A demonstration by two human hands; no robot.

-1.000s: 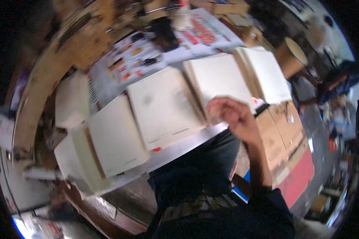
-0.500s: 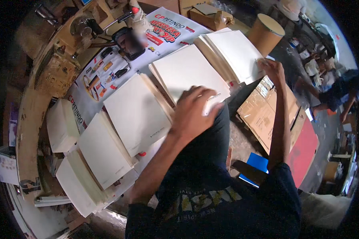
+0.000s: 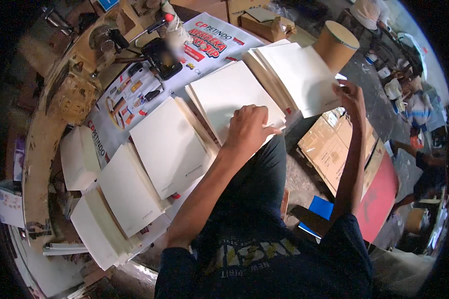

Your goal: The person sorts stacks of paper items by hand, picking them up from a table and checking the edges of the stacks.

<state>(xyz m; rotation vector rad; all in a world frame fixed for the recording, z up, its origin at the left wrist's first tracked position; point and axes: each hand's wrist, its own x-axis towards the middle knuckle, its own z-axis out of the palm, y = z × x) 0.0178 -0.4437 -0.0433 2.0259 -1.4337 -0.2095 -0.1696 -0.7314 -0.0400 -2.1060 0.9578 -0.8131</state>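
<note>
Stacks of white paper sheets lie in an overlapping row across the surface before me. My right hand pinches the near right corner of a top sheet on the far right stack, and that sheet sticks out past the sheets below it. On the neighbouring stack, my left hand rests at the near corner, fingers curled and thumb at the edge, closed on the corner of a sheet. My fingers partly hide that corner. To the left lies another white stack, its lower sheets showing along one side.
A printed banner lies under the stacks. Beyond them stand a brown cardboard drum and an old machine. Flattened cardboard, a red board and a blue item are at my right. Another person is at the right edge.
My right hand has drawn the top sheet toward the right and slightly nearer. The left hand's fingers have closed in at the corner of its stack. The person at right has shifted.
</note>
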